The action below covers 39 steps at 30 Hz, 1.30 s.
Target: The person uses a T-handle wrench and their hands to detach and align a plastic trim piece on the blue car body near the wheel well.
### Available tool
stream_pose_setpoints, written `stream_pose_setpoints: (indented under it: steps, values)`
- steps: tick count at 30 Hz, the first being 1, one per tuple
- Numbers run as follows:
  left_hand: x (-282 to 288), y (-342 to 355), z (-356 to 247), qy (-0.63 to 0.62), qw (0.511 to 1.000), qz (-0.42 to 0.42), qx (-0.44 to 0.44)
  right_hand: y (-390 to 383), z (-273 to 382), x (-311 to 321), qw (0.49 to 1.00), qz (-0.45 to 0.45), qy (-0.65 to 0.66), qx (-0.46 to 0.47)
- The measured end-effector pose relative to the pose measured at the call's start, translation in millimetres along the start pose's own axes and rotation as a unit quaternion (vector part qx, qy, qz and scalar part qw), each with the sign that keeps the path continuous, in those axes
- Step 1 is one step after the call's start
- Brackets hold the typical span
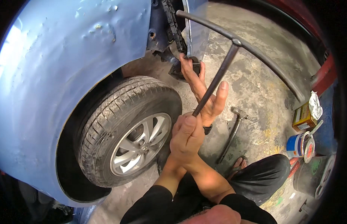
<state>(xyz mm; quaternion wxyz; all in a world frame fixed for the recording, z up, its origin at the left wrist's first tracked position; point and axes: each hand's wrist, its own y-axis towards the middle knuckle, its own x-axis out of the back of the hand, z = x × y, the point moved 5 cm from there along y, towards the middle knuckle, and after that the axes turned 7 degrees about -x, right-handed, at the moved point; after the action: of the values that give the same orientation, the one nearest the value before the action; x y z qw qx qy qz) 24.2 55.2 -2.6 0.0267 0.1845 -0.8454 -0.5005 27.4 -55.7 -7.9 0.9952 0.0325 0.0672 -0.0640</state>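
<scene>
My right hand (187,136) is closed in a fist around the lower end of a T-shaped metal bar (220,72). The bar slants up and away, its long crosspiece over the floor to the right. Behind that fist, my left hand (205,93) reaches forward, fingers stretched out and thumb apart. Its fingertips are at the lower end of a black bracket (174,26) by the front edge of a dented blue car fender (87,48); whether they touch it I cannot tell. My forearms cross at the wrists. The bar's lower tip is hidden.
Left of my hands, a tyre on a silver wheel (143,147) sits in the wheel arch. A hammer (233,132) lies on the concrete floor (255,112). At right stand a yellow tin (303,118), a blue-and-white can (295,145) and a dark container (311,177). My bent knee is nearby.
</scene>
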Motion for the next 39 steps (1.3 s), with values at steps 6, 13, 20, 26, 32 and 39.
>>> stream_pose_setpoints:
  steps: [6,13,20,26,32,39]
  values:
    - [2.2,6.4,-3.4,0.002,1.0,-0.009,0.0,11.7,-12.9,-27.8,0.998,0.058,0.002,0.026]
    - [-3.8,2.3,-1.4,-0.015,1.0,-0.005,0.02,4.4,-14.7,-0.3,1.0,-0.016,0.006,0.007]
    - [3.0,0.4,0.9,0.036,0.999,0.023,-0.013,13.9,-1.3,-7.1,0.999,0.026,-0.016,0.03]
    - [-5.7,0.5,-2.5,0.001,1.0,0.005,0.006,14.9,-8.6,-4.3,0.979,-0.069,-0.176,0.078]
    - [-1.4,2.2,-2.4,0.001,1.0,-0.004,0.016,24.6,2.8,14.5,0.994,-0.007,-0.098,0.037]
    - [-6.1,3.4,-1.9,-0.006,1.0,0.008,0.005,27.0,-1.6,-14.7,0.992,0.022,-0.086,0.092]
